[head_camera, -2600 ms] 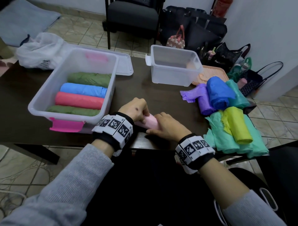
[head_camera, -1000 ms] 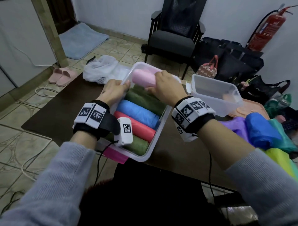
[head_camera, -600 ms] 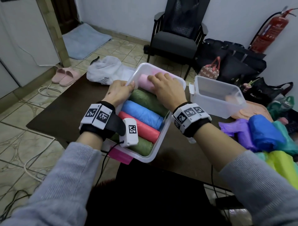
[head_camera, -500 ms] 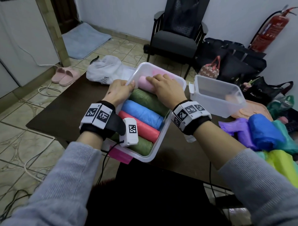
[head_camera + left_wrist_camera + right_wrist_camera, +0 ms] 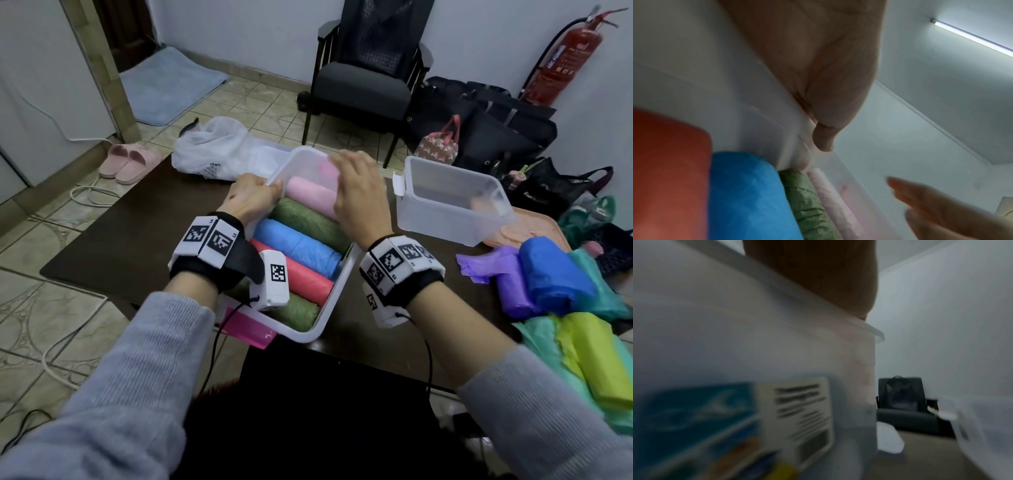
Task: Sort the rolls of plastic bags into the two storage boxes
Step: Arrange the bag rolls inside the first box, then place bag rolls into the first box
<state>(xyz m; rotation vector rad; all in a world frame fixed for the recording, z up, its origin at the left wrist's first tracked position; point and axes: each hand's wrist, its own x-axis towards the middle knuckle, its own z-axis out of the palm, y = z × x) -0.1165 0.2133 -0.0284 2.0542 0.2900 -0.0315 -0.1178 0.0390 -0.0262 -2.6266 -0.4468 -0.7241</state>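
On the dark bench [image 5: 137, 236], the near storage box [image 5: 334, 298] is being filled with rolls lying side by side: green, red, blue [image 5: 296, 245], green, and the pale pink roll [image 5: 313, 195] farthest in. Its left rim is being gripped by the left hand [image 5: 250, 198], while the pink roll's right end is being touched by the right hand [image 5: 359, 195], fingers relaxed. Farther right, the second storage box [image 5: 448, 205] is being left beside loose rolls [image 5: 548, 281].

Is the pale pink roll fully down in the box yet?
In. The pale pink roll lies in the left storage box beyond the olive green roll; the right hand covers its right end.
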